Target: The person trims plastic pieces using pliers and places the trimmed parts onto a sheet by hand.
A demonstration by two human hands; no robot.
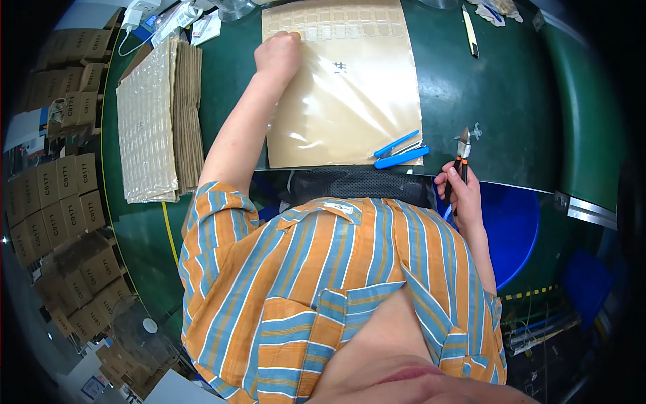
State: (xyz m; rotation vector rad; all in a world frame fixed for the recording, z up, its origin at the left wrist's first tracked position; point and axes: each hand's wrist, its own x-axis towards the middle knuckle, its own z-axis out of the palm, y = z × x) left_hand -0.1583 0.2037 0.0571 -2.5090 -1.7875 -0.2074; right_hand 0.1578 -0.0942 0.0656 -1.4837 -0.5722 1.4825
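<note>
My right hand (464, 195) grips a pair of pliers (461, 160) with black and orange handles, its jaws pointing away from me over the front edge of the green table. My left hand (279, 55) is closed and rests on the upper left of a large tan sheet under clear plastic (343, 101). A small yellow spot shows at its fingers; what they hold, if anything, I cannot make out. Rows of small clear pockets run along the sheet's far end. A blue stapler (401, 152) lies open on the sheet's near right corner.
A stack of plastic-covered cardboard sheets (151, 128) stands at the left. A utility knife (470, 32) lies at the far right of the table (491, 101). A blue bin (518, 236) sits below the front edge. Cartons (57, 182) are piled at the far left.
</note>
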